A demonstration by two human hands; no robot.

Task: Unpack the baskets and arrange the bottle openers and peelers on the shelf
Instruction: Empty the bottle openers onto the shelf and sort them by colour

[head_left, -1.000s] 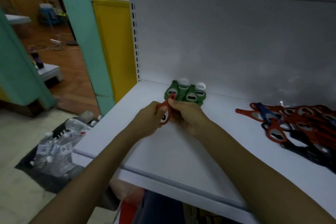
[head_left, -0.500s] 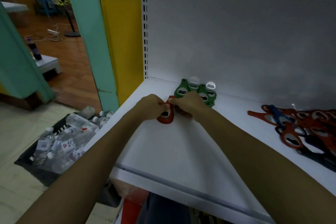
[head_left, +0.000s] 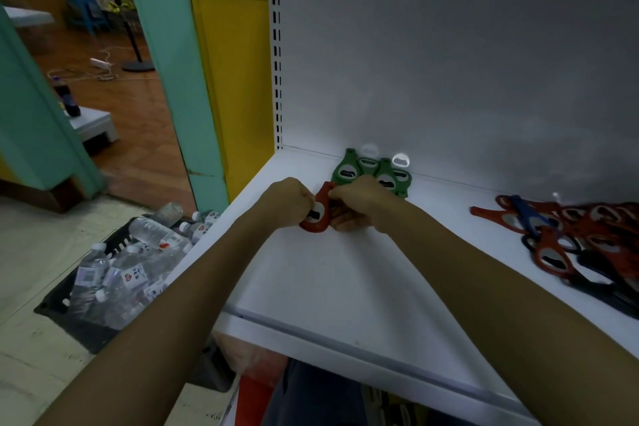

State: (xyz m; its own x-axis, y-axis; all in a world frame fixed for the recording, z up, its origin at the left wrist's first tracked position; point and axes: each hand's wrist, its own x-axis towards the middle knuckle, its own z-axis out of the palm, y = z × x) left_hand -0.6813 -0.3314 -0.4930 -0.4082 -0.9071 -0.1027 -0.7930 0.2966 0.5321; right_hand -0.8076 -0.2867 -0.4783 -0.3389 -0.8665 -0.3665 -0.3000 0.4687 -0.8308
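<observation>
On the white shelf (head_left: 345,287), both hands pinch a teardrop-shaped red opener (head_left: 320,214).

A red bottle opener (head_left: 320,214) is being held low on the white shelf (head_left: 345,287), just in front of green bottle openers (head_left: 347,173) being displayed against the back panel; red, blue and black openers (head_left: 553,254) are being shown heaped at right.
</observation>
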